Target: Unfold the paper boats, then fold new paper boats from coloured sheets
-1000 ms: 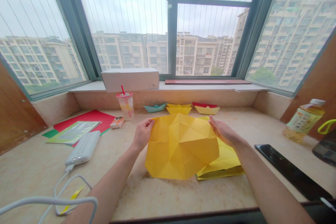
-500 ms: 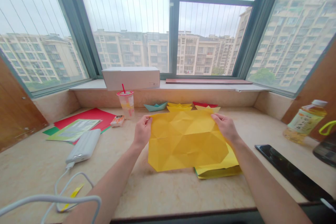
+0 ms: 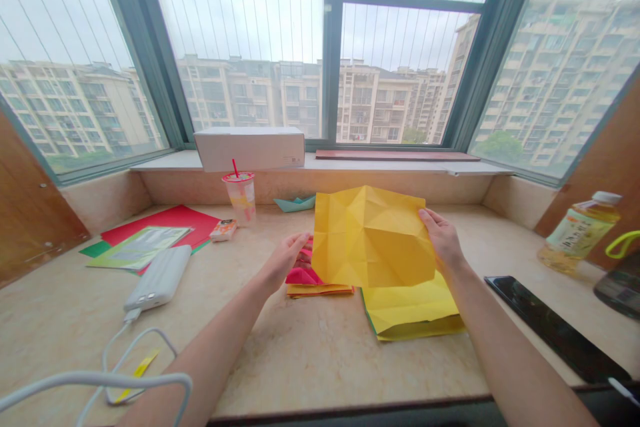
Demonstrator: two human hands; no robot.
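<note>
A creased yellow sheet of paper (image 3: 373, 237) is held up above the counter, its fold lines showing all over. My right hand (image 3: 444, 240) pinches its right edge between thumb and fingers. Just off the sheet's left edge is my left hand (image 3: 287, 260), fingers apart and partly in front of pink folded paper; it appears to hold nothing. Under the raised sheet lie the pink paper (image 3: 303, 276) and a folded orange-yellow piece (image 3: 320, 291). A larger yellow folded paper with a green edge (image 3: 413, 313) rests nearer to me on the right.
A teal paper boat (image 3: 295, 204) stands by the back ledge. To the left are a drink cup (image 3: 240, 199), a small packet (image 3: 223, 230), red paper (image 3: 165, 219), and a white power bank (image 3: 159, 278) with cable. A phone (image 3: 553, 323) and a bottle (image 3: 580, 233) lie right.
The yellow sheet has turned and moved up and right. My left hand has come off its corner and dropped slightly. The pink and orange pieces now show; the yellow and red boats are hidden.
</note>
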